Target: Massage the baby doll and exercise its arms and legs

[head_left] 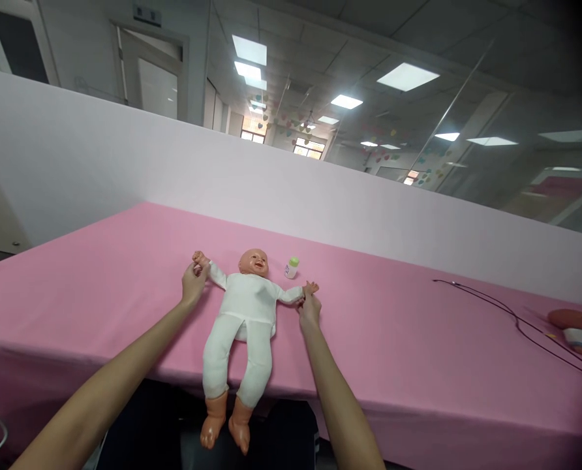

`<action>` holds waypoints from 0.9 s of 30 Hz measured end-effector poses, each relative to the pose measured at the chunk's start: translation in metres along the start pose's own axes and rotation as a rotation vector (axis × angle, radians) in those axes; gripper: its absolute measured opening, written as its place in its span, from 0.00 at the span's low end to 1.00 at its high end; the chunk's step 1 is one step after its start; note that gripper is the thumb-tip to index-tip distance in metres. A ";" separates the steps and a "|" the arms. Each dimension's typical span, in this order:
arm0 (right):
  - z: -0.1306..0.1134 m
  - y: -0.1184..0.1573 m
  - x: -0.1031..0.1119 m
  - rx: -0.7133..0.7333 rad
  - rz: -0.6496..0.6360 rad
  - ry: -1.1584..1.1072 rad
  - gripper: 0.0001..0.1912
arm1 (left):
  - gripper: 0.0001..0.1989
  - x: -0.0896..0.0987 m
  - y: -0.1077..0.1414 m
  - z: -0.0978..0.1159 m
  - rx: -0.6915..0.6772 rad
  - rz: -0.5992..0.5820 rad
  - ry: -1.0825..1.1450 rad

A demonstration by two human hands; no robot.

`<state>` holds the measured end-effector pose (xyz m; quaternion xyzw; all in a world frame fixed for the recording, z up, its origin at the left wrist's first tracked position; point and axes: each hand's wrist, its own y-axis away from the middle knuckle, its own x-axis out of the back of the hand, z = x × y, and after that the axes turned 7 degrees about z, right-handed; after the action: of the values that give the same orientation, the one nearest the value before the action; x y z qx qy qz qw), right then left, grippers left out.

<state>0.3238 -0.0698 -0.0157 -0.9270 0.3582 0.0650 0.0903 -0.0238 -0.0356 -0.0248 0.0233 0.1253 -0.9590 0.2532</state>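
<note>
Baby doll (245,313) lies face up on a pink-covered surface (124,294), head toward the far side, body roughly centred in the head view. Vinyl head and hands; white long-sleeved one-piece suit (242,313). Arms extended out to both sides. Legs run toward the near edge, with the bare vinyl feet (225,424) hanging past it. Left hand (193,285) closed in a narrow pinch around the doll's hand (201,260) on the left of the view, with the fingers (199,274) touching it near the wrist. Right hand (310,312) also narrow, its fingers (305,297) on the doll's other wrist, just below the small vinyl hand (311,287). Both forearms enter from the lower corners, bare. Small plastic bottle (291,267) with a green cap stands upright just beside the doll's head, on the right of the view, not touching it. Further right on the surface, a thin black cord (516,320) lies in a long loop. At the right edge of the view, a second doll (577,333) lies partly out of frame, with white cloth around its middle. Behind the surface runs a pale wall panel (222,170); beyond it, a glass partition (467,137) and lit ceiling panels (407,76).
</note>
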 end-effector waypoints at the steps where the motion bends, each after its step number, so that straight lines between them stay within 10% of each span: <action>1: 0.005 -0.002 0.001 -0.033 -0.014 -0.016 0.25 | 0.24 0.000 -0.001 -0.005 0.015 -0.028 -0.004; 8: 0.000 0.013 -0.001 0.065 -0.173 -0.042 0.33 | 0.19 -0.001 0.013 -0.002 -0.251 -0.152 -0.091; 18: -0.022 0.059 -0.003 0.618 -0.817 0.428 0.16 | 0.15 0.004 0.031 0.009 -0.934 -0.575 -0.375; 27: -0.005 0.033 -0.003 0.041 -0.089 0.151 0.36 | 0.17 0.009 0.014 -0.004 -0.366 -0.169 -0.251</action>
<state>0.2995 -0.0934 -0.0143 -0.9422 0.3238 -0.0162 0.0847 -0.0248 -0.0511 -0.0326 -0.1528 0.2660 -0.9335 0.1857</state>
